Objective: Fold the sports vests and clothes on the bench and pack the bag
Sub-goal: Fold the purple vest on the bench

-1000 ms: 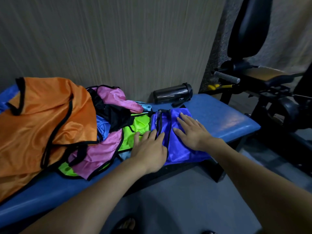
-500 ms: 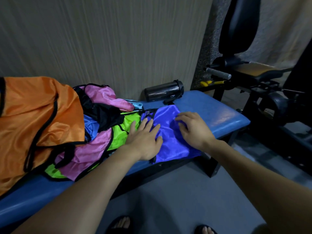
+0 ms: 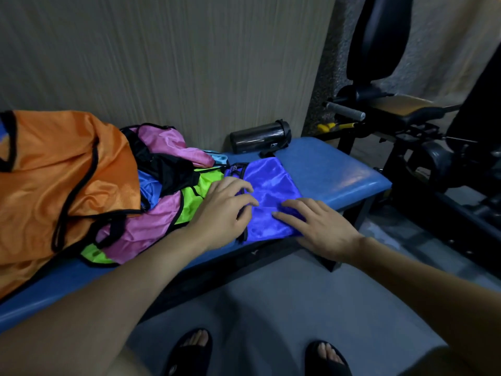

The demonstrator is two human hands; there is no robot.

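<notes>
A folded purple vest (image 3: pixel 271 191) with black trim lies on the blue bench (image 3: pixel 339 175), right of the clothes pile. My left hand (image 3: pixel 227 210) rests on the vest's left edge, fingers slightly bent over the black trim. My right hand (image 3: pixel 317 226) lies flat on the vest's near right corner, fingers straight. To the left sits a heap of vests: a big orange one (image 3: pixel 54 185), pink (image 3: pixel 146 229), lime green (image 3: pixel 195 202), light blue and black pieces. No bag can be made out for certain.
A dark bottle (image 3: pixel 260 137) lies on its side at the back of the bench against the wall. Black gym equipment (image 3: pixel 423 147) stands to the right. My sandalled feet (image 3: pixel 189 351) are on the grey floor in front of the bench.
My right hand slid from the middle of the purple vest toward its near right corner. My left hand shifted slightly onto the vest's left edge. The camera tilted down.
</notes>
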